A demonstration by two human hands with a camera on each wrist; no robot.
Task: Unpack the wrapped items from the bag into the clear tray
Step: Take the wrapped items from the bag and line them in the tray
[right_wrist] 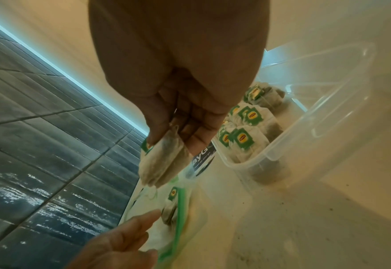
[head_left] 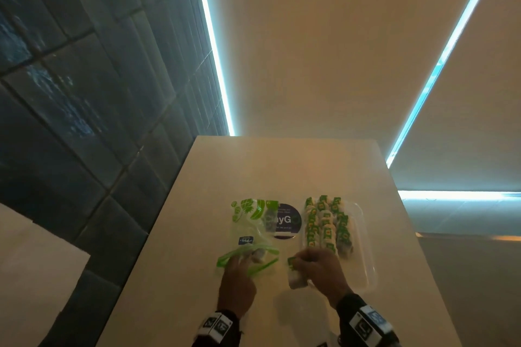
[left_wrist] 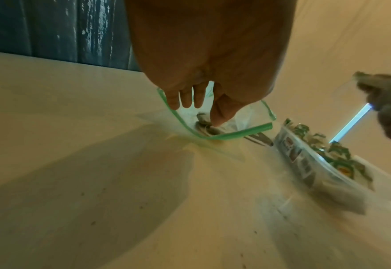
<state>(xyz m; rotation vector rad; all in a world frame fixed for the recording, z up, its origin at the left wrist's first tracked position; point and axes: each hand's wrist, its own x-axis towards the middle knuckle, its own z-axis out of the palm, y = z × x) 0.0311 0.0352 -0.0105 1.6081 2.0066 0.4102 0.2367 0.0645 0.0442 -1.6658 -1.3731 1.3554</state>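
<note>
Low in the head view, the right hand [head_left: 321, 270] pinches a pair of white paper tea bags with green tags [right_wrist: 164, 160] between thumb and fingers, held just beside the near end of the clear plastic tray [head_left: 363, 265]. That tray, at lower right on the pale tabletop [head_left: 282, 166], already carries rows of the same tea bags. To its left, the left hand [head_left: 236, 282] lies with straight fingers in the mouth of the clear green-rimmed zip bag [head_left: 248, 222], its thumb touching a tea bag inside.
</note>
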